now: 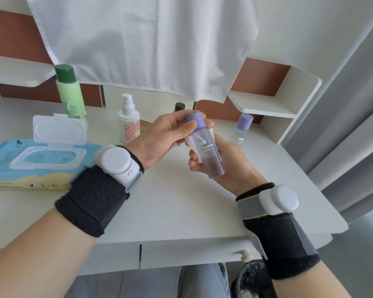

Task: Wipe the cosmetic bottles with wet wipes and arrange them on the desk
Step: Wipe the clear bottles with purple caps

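**Hands working a purple-capped bottle above the desk**

Both hands are meeting over the white desk [181,201] as I am watching through the head camera; my left hand [159,140] is closing thumb and fingers around the cap of a clear purple-capped bottle [205,145], while my right hand [226,166] is cupping the bottle's body from below with a white wet wipe [192,143] pressed against it; the bottle is tilting, clear of the desktop. Behind it, a second purple-capped bottle [241,130] is standing to the right, a white pump bottle [128,119] and a green bottle [70,93] to the left; a dark-capped bottle [179,106] is peeking out behind the left hand; the wipes pack [30,160] is lying at far left, lid up.
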A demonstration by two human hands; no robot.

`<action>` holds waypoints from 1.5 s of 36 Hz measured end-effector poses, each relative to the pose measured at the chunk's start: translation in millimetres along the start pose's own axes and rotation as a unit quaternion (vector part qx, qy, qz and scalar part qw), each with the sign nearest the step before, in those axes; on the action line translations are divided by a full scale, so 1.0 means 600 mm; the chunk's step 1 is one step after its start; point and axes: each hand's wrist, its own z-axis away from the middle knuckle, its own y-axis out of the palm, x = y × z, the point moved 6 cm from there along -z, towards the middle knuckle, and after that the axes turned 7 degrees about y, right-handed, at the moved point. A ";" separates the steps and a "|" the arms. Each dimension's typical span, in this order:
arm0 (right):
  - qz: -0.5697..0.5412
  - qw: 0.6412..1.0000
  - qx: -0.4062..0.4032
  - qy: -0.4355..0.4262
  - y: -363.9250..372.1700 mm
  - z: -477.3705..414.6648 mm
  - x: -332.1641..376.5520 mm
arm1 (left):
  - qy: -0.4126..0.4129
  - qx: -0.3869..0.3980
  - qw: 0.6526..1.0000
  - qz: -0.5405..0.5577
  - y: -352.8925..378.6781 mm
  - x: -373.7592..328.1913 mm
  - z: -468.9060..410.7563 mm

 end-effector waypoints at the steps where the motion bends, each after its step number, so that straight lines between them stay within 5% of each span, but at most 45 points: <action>1: -0.030 0.999 0.018 0.015 0.003 0.001 -0.001 | 0.001 0.007 1.000 0.007 0.003 -0.001 0.000; 7: -0.084 0.995 0.034 0.031 0.001 -0.004 -0.007 | -0.010 -0.007 1.000 0.003 0.004 -0.003 0.001; 11: 0.033 0.998 -0.029 -0.049 -0.014 -0.007 0.002 | -0.024 -0.065 0.997 -0.024 -0.016 -0.001 0.002; 15: 0.208 0.958 -0.130 -0.149 -0.021 -0.002 0.013 | -0.026 -0.136 0.990 -0.041 -0.028 0.005 0.003; 22: 0.302 0.908 -0.221 -0.190 -0.028 -0.003 0.017 | -0.021 -0.239 0.970 -0.037 -0.037 0.012 0.005; 25: 0.393 0.844 -0.282 -0.234 -0.022 0.001 0.024 | -0.027 -0.281 0.959 -0.021 -0.045 0.018 0.008; 29: 0.527 0.689 -0.343 -0.360 0.011 0.019 0.034 | -0.047 -0.312 0.948 0.032 -0.049 0.030 0.009; 32: 0.557 0.641 -0.355 -0.393 0.019 0.021 0.033 | -0.054 -0.316 0.946 0.054 -0.046 0.031 0.008; 35: 0.524 0.689 -0.349 -0.358 0.006 0.017 0.032 | -0.051 -0.307 0.947 0.076 -0.046 0.028 0.008; 39: 0.361 0.874 -0.269 -0.182 -0.024 -0.005 0.015 | -0.038 -0.263 0.961 0.078 -0.043 0.025 0.006; 43: 0.182 0.969 -0.155 -0.065 -0.030 -0.012 0.001 | -0.020 -0.218 0.972 0.079 -0.043 0.019 0.002; 49: -0.047 0.998 -0.002 0.049 -0.006 0.001 -0.005 | 0.035 -0.146 0.979 0.134 -0.038 -0.003 -0.006; 54: -0.079 0.995 -0.003 0.058 -0.008 0.002 -0.006 | 0.036 -0.118 0.987 0.100 -0.035 -0.005 -0.006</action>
